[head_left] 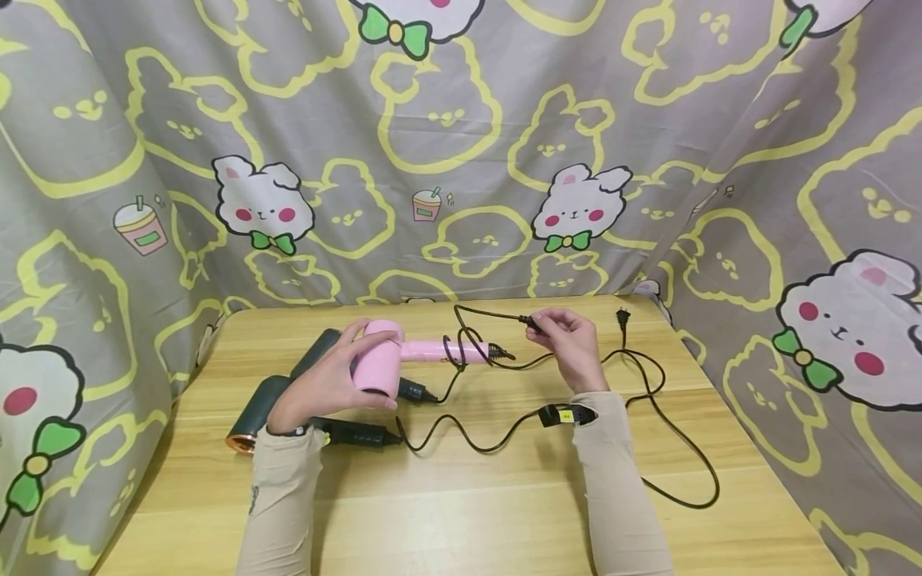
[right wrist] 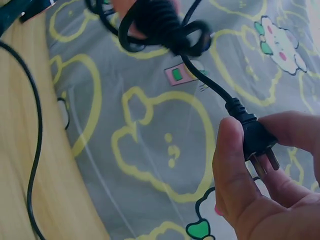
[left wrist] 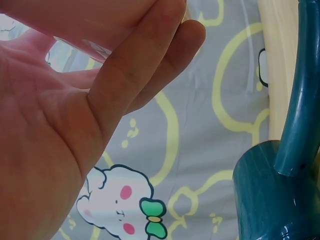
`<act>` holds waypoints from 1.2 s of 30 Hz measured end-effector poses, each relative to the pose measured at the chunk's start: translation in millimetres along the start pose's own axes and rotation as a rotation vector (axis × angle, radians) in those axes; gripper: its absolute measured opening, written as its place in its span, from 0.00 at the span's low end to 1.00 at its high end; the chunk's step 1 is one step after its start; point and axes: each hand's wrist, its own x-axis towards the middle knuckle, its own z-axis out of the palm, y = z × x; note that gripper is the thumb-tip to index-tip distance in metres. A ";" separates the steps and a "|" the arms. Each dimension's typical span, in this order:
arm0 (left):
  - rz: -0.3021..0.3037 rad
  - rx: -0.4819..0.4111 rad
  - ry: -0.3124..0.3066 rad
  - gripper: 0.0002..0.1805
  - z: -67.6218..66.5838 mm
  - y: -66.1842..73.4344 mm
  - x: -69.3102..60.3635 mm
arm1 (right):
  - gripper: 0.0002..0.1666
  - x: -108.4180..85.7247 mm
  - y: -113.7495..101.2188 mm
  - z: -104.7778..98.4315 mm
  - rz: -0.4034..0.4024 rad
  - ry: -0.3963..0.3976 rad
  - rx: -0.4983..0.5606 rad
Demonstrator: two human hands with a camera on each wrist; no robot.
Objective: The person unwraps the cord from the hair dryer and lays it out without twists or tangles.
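My left hand (head_left: pixel 320 384) grips the barrel of a pink hair dryer (head_left: pixel 378 364), with the thumb on the near side and fingers over the top. The dryer's handle points right, and its black cord (head_left: pixel 490 310) loops loosely round the handle. To the right, my right hand (head_left: pixel 572 348) pinches the cord's black plug (right wrist: pixel 257 137) between thumb and fingertips; two metal prongs show in the right wrist view. Beneath and beside my left hand lie two dark green hair dryers, the nearer one (head_left: pixel 262 404) partly covered by the wrist and the farther one (head_left: pixel 317 352) partly behind the hand.
A black two-prong plug (head_left: pixel 623 318) lies at the table's back right. Another black plug piece with a yellow label (head_left: pixel 558 415) sits beside the right sleeve. Black cords (head_left: pixel 709 472) curve across the right of the wooden table (head_left: pixel 446 520). A patterned curtain (head_left: pixel 446 208) encloses the back and sides.
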 end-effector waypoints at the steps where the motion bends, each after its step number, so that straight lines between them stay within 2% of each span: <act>1: 0.001 0.000 -0.001 0.55 -0.1 0.2 0.0 | 0.01 -1.0 -1.7 0.4 -0.004 -0.011 0.013; 9: 0.003 0.001 -0.008 0.54 0.3 -0.2 0.4 | 0.04 -9.4 -14.1 5.2 -0.051 -0.116 0.145; 20: -0.001 -0.005 -0.010 0.54 -0.2 -0.4 0.5 | 0.04 -22.0 -27.1 11.5 -0.115 -0.207 0.112; 29: -0.013 0.003 -0.011 0.56 -2.0 -1.0 -0.7 | 0.13 -32.1 -34.5 13.4 -0.147 -0.361 0.106; 36: -0.001 -0.016 -0.006 0.56 -2.4 -2.6 -0.8 | 0.12 -33.9 -35.4 16.7 -0.154 -0.448 0.124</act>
